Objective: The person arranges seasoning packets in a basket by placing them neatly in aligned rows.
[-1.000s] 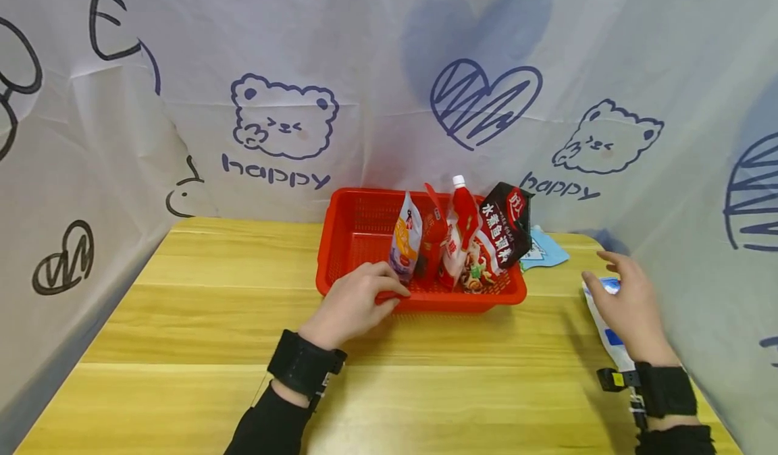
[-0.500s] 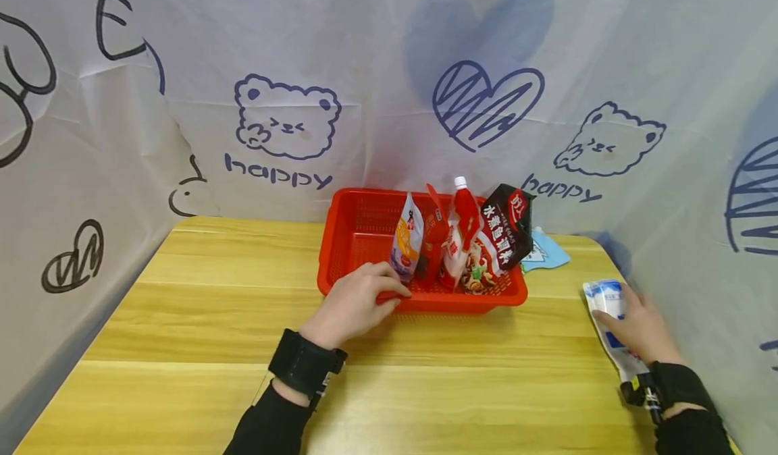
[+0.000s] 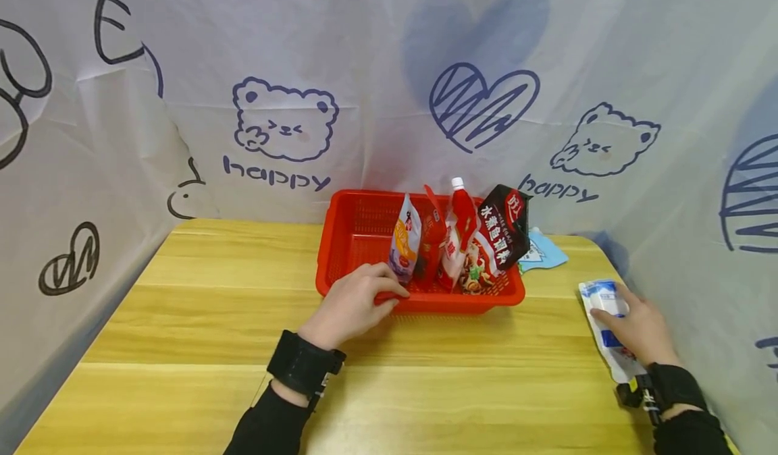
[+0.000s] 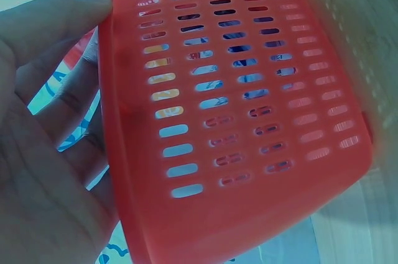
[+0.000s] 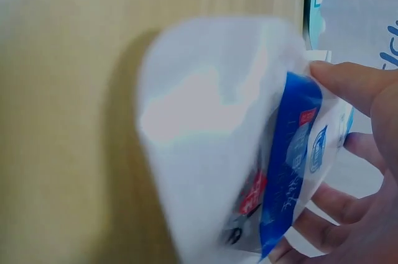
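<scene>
I see the right hand, now lowered, gripping the white pouch at lower right; the left hand grips the red basket.

Behind the wooden table hangs a pale cloth; on it are drawn two bears, a hatched heart between them, and "happy" below each.

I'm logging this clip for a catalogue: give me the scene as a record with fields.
left hand: grips near rim of red perforated plastic basket
right hand: holds white-and-blue plastic pouch
in basket: purple-and-orange pouch, red packet, white-capped red spouted pouch, black-and-red packet
right of basket: light-blue packet
surface: yellow wood-grain table
</scene>
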Available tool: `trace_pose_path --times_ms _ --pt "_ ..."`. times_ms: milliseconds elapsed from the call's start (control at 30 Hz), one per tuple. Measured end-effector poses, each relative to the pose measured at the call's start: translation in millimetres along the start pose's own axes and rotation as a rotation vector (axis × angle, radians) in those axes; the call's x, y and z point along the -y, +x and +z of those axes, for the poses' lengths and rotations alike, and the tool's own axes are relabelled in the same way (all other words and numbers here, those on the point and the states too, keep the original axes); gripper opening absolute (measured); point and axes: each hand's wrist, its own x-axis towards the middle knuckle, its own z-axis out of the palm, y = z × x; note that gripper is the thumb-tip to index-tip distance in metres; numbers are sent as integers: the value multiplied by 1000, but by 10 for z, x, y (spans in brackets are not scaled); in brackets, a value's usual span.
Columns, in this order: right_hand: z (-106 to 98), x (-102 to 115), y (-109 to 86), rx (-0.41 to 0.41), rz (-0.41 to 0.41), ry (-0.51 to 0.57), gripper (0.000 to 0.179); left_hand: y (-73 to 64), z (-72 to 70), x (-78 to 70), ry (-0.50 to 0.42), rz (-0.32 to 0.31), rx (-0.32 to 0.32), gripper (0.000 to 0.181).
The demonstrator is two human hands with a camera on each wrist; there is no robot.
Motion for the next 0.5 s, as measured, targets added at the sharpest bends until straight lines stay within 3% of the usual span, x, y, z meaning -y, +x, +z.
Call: trace_pose_path --times_ms 367,500 --pt "3 281 -149 -88 -32 1 85 1 8 -11 -1 -5 -3 17" --pt "-42 454 -225 -166 -98 30 82 0 10 -4 -1 -1 -12 18"
